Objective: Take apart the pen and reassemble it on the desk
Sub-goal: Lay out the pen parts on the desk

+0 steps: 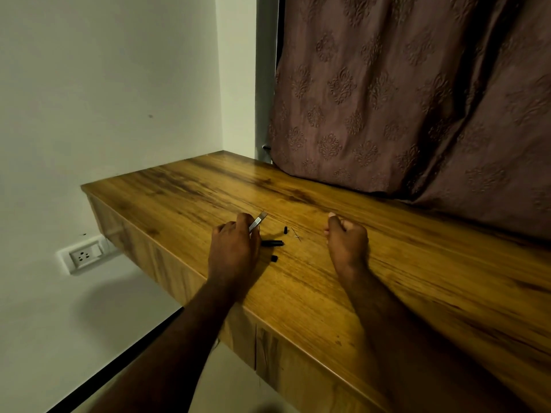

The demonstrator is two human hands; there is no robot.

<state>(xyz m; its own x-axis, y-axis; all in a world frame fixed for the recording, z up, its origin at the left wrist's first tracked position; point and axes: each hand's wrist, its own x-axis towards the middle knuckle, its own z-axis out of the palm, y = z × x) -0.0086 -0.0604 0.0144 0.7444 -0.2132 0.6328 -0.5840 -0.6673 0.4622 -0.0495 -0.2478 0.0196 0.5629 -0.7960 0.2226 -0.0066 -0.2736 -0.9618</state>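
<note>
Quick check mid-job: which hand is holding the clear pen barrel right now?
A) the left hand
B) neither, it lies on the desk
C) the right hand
A: the left hand pinches the clear pen barrel above the desk, while the right hand is curled with nothing visible in it.

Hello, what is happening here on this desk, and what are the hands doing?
A person is working on a pen that is taken apart on the wooden desk. The left hand holds a clear barrel piece in its fingers. The right hand is loosely closed; whether it holds anything cannot be seen. Between the hands lie a black tube, two small black caps and a thin spring.
</note>
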